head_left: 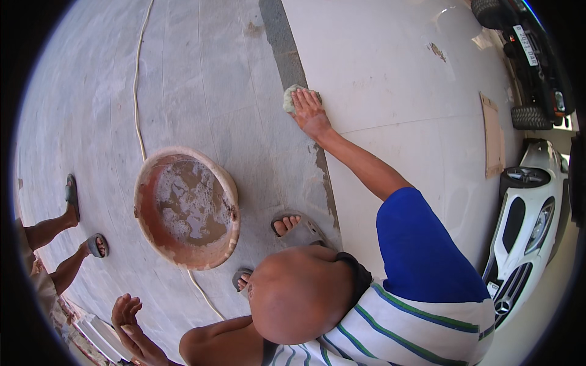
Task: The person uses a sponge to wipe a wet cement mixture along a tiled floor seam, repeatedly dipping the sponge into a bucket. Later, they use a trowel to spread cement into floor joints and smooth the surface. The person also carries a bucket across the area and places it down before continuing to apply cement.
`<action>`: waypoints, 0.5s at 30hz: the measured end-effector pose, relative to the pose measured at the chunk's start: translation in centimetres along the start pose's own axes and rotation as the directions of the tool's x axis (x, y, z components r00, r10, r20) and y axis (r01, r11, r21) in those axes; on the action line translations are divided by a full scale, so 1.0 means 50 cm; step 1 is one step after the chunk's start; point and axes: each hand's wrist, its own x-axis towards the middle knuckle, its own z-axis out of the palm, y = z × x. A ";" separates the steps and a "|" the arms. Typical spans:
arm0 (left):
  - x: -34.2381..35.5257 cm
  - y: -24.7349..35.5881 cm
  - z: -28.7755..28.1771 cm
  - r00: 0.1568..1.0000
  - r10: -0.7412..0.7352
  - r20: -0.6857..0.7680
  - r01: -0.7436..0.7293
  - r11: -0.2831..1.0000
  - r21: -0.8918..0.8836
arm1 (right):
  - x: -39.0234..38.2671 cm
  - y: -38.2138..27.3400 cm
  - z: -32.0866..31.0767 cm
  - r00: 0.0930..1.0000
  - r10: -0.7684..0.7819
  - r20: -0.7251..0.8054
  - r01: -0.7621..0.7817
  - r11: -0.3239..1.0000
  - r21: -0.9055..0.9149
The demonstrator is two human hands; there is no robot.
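Observation:
My right hand [310,114] is pressed flat, fingers closed on a pale greenish sponge or wadded cloth [289,100], against the edge of a large white tiled surface [372,67] bordered by a dark grey strip [278,43]. My left hand [133,326] is raised at the lower left with fingers loosely curled, apart from the thumb, holding nothing that I can see. Between my hands, a round terracotta-coloured basin [146,210] of murky, foamy water sits on the grey floor [85,122]. My knee, sandaled feet and striped shirt show below.
Another person's legs and sandaled feet [97,245] are at the left. A pale hose or cable [136,79] runs along the floor by the basin. A white car [513,238], a dark vehicle [543,67] and a flat tan board [491,134] are at the right.

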 end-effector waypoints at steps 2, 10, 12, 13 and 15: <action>-0.005 0.004 -0.002 1.000 0.009 0.000 -0.009 1.000 -0.003 | -0.008 -0.005 -0.009 1.000 -0.001 0.009 0.001 1.000 0.007; -0.016 0.014 -0.016 1.000 0.010 0.007 -0.011 0.992 0.124 | -0.043 0.013 -0.066 0.998 -0.061 -0.018 0.064 0.974 0.219; -0.016 0.041 0.003 0.995 0.014 -0.095 -0.001 0.990 0.139 | 0.001 0.027 -0.122 0.971 -0.047 0.235 -0.038 0.937 0.347; -0.025 0.041 -0.002 0.995 0.002 -0.104 0.011 0.993 0.122 | 0.058 0.039 -0.195 0.884 -0.037 0.466 -0.160 0.913 0.376; -0.028 0.035 -0.004 0.996 -0.002 -0.085 0.008 0.998 0.067 | 0.106 0.111 -0.198 0.761 -0.008 0.649 -0.352 0.834 0.424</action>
